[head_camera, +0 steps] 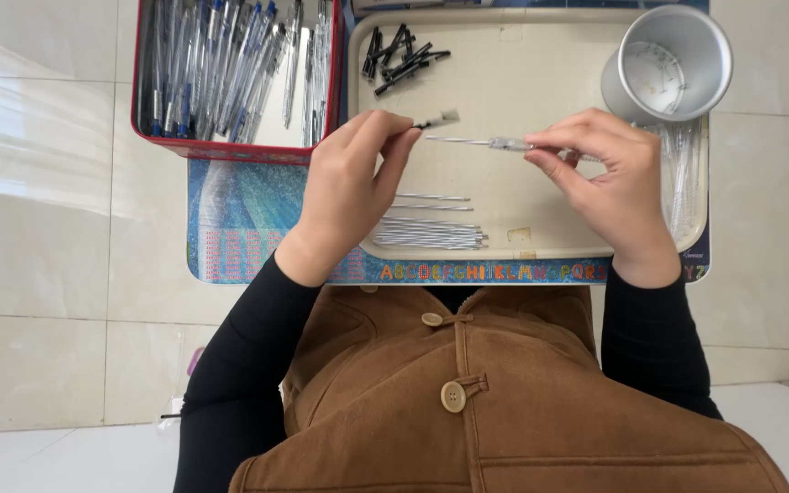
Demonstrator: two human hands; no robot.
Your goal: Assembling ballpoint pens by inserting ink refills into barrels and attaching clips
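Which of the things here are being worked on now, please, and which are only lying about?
In hand:
left hand pinching small tip piece
right hand holding clear pen barrel

Lying about:
refills
black caps
red box of pens
metal cup

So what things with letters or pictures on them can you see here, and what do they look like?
Printed desk mat: under the beige tray, blue with glittery streaks, red number grid at its left.
Letter strip: along the mat's near edge, a row of many-coloured letters.
Small label: on the tray's near rim, pale, too small to tell more.
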